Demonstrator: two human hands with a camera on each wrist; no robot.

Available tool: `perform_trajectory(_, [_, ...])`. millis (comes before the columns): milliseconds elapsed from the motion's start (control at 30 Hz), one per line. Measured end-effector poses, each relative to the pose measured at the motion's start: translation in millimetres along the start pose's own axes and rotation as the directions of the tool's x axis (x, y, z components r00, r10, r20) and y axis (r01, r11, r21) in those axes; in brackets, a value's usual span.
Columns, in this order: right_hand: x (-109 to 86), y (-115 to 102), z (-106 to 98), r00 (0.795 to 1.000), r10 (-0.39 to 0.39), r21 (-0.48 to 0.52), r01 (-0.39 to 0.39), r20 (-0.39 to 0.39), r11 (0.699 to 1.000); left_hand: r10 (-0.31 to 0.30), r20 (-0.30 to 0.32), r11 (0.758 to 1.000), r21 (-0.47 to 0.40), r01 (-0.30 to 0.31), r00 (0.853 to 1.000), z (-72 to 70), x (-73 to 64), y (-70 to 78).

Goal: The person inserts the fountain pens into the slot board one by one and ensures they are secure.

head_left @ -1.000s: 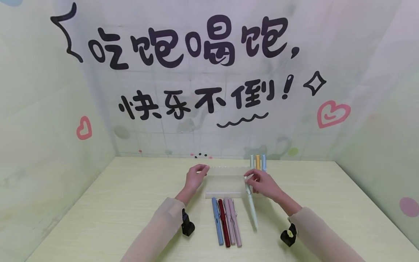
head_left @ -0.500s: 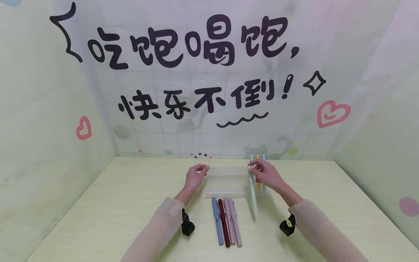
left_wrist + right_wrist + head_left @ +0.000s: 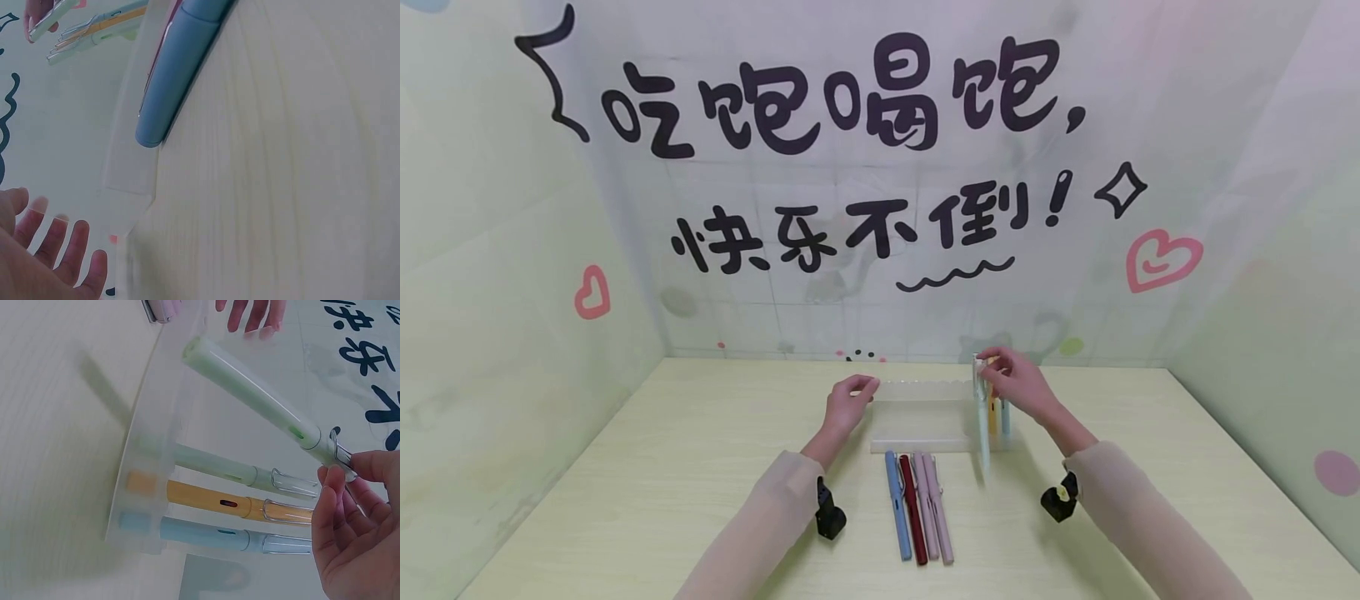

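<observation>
My left hand (image 3: 847, 406) pinches the left edge of a clear plastic pen stand (image 3: 917, 446), its other fingers spread in the left wrist view. With thumb and fingertips, my right hand (image 3: 1018, 385) grips a pale green pen (image 3: 250, 394) by its clip end. That pen slants in front of the stand's right part, its far end free. Behind it in the right wrist view, the stand bears another pale green pen (image 3: 212, 464), an orange pen (image 3: 209, 499) and a light blue pen (image 3: 203, 531), side by side.
In front of the stand, a blue pen (image 3: 898, 507), a dark red pen (image 3: 913, 510) and two mauve pens (image 3: 936, 517) lie side by side on the wooden table (image 3: 700, 500). A printed backdrop (image 3: 820, 325) closes off the back and sides.
My right hand has moved up and back with the pale green pen, bringing it over the stand's right part. The left hand keeps its place on the stand.
</observation>
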State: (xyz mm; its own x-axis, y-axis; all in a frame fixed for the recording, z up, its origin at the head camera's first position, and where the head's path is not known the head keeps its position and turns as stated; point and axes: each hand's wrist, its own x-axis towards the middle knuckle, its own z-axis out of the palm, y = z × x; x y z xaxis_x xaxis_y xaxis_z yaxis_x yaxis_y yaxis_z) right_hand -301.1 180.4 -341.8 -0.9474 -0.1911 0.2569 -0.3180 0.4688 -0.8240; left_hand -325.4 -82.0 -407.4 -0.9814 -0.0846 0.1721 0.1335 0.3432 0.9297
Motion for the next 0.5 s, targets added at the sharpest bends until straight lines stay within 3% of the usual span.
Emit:
perform_trajectory(367, [10.3, -3.2, -6.8, 0.996, -0.008, 0.006, 0.008, -0.084, 1.0, -0.001, 0.007, 1.0, 0.007, 0.001, 1.0, -1.1, -0.6, 1.1])
perform_trajectory(500, [4.6, -17.1, -8.2, 0.994, -0.017, 0.024, 0.02, -0.111, 1.0, -0.007, 0.013, 1.0, 0.013, 0.007, 1.0, -1.4, -0.8, 1.5])
